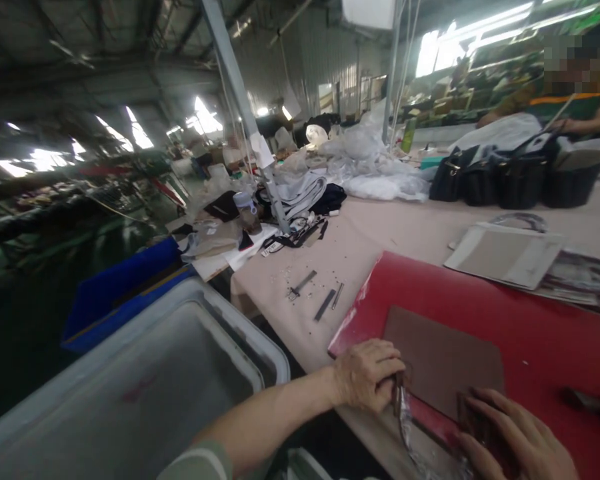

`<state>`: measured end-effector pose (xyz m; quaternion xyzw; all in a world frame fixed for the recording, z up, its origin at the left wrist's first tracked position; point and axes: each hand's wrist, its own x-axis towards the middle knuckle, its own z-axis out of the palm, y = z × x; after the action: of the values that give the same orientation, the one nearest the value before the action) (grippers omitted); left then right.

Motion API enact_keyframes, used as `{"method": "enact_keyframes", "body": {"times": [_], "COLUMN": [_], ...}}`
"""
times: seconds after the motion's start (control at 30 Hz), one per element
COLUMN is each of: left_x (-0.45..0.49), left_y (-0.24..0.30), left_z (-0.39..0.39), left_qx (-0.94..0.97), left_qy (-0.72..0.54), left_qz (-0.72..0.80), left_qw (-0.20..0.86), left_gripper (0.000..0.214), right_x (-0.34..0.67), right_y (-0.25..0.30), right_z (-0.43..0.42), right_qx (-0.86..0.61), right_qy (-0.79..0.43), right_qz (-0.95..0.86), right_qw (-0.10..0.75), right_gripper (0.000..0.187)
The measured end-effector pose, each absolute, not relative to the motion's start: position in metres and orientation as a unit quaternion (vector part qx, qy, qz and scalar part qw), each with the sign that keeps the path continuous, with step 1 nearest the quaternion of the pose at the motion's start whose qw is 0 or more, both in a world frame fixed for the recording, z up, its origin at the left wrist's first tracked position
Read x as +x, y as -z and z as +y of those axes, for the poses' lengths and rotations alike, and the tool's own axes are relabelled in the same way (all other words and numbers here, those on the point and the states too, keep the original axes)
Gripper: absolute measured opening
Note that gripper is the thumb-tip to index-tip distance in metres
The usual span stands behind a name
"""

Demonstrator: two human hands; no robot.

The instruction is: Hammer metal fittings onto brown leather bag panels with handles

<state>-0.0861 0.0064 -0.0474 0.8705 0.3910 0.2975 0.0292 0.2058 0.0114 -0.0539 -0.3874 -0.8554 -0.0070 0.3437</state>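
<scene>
My left hand (pixel 370 373) is closed, its fingers pinching the end of a shiny dark brown strip (pixel 405 417). From there the strip hangs down along the near table edge. My right hand (pixel 523 433), slightly blurred, is curled around a dark brown glossy piece (pixel 490 427), whose kind I cannot make out. Between and beyond both hands, a flat brown panel with rounded corners (pixel 445 357) lies on a red mat (pixel 555 333). Whether the strip and the piece in my right hand are joined does not show.
A large grey bin (pixel 130 400) and a blue crate (pixel 125 287) stand left of the table (pixel 370 227). Small metal tools (pixel 325 305) lie left of the mat. Black bags (pixel 520 177) and a flat pale piece (pixel 505 253) lie right. A person (pixel 580 113) works opposite.
</scene>
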Motion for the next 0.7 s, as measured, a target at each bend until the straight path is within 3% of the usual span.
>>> {"method": "enact_keyframes", "body": {"times": [0.33, 0.7], "left_x": [-0.091, -0.088], "left_y": [0.043, 0.047], "left_z": [-0.005, -0.018], "left_qx": [0.859, 0.832], "left_qy": [-0.341, -0.343], "left_qz": [0.379, 0.431], "left_qw": [0.049, 0.068], "left_gripper": [0.04, 0.045], "right_x": [0.195, 0.19], "right_y": [0.035, 0.026], "right_z": [-0.005, -0.019], "right_qx": [-0.453, -0.473], "right_qy": [-0.061, -0.079], "right_qz": [-0.838, -0.822], "right_qw": [0.298, 0.308], "right_gripper": [0.038, 0.036]}}
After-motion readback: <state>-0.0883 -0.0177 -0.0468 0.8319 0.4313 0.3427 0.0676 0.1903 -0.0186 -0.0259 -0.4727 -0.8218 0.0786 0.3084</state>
